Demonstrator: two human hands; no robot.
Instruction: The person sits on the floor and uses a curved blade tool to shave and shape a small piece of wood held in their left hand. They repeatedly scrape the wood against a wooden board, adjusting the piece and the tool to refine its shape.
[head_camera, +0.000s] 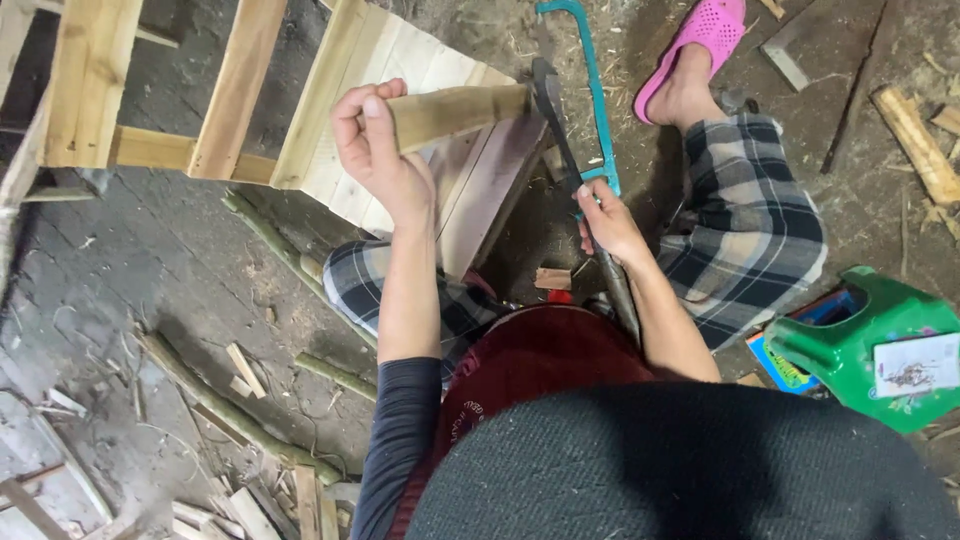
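Right, left hand (375, 150) clamped on wood slat (455, 112), right hand (608, 222) at 3 o'clock w/ fist round teal hacksaw (585, 110).

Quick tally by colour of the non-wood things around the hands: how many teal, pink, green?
Teal: 1, the hacksaw in the right hand
Pink: 1, the slipper
Green: 1, the plastic stool
Total: 3
The left hand holds a wooden slat.

Dirt floor (150, 290), littered with sawdust and chips: thin green sticks (235, 415) at 8 o'clock, pale wood offcuts (250, 505) at 7, split wood pieces (915, 140) at 2, green plastic stool (870, 345) lying at 4, pink slipper (700, 45) planted at 1.
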